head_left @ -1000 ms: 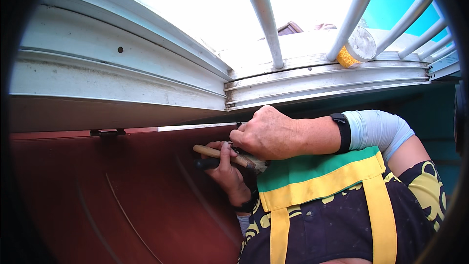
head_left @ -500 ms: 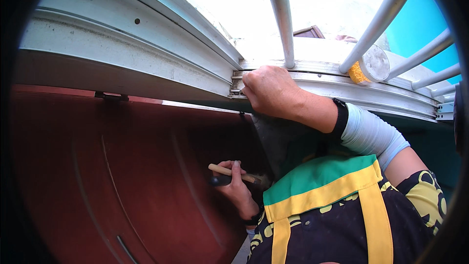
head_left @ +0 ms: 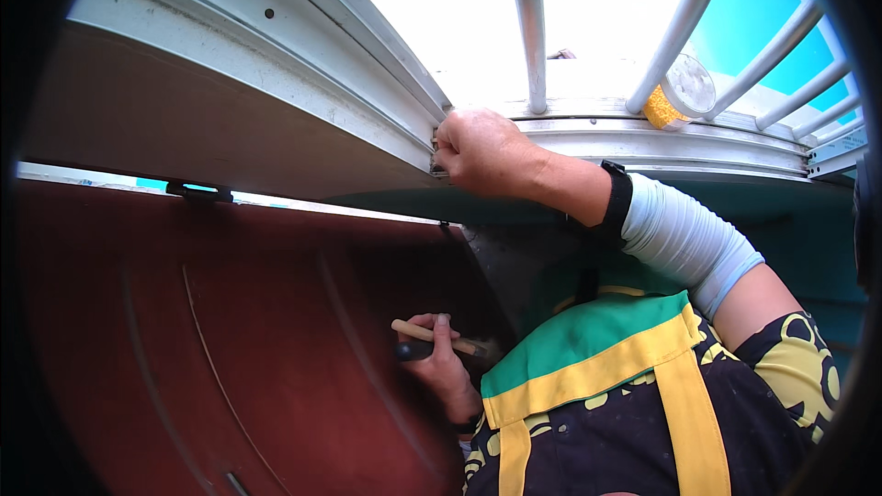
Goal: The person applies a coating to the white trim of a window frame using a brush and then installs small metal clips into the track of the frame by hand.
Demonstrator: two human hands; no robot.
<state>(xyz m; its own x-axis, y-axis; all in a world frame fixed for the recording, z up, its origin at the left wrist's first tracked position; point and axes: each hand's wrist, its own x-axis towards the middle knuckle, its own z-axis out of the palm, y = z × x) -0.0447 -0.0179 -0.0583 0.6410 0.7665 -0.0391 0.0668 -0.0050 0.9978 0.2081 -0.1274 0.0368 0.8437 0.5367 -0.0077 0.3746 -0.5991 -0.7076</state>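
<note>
My right hand [head_left: 482, 149] is curled closed at the left end of the white window track [head_left: 634, 142], against the corner where it meets the side frame. Whatever its fingers hold, if anything, is hidden behind the hand. Lower down, in front of the dark red door panel [head_left: 276, 340], my left hand [head_left: 446, 372] is closed around a wooden-handled brush [head_left: 427, 332]. A second, black-handled tool [head_left: 415, 351] sticks out of the same grip; its working end is hidden.
Metal bars [head_left: 531, 28] rise beyond the track. A clear round tub [head_left: 682, 96] with yellow bits inside stands on the sill against the bars. A hinge [head_left: 200, 191] joins the red panel's upper edge. My green and yellow apron [head_left: 588, 349] fills the lower middle.
The view has shifted and tilted slightly, so the track and tub sit a little higher. My right hand stays at the track's corner; my left hand keeps the brush and black-handled tool.
</note>
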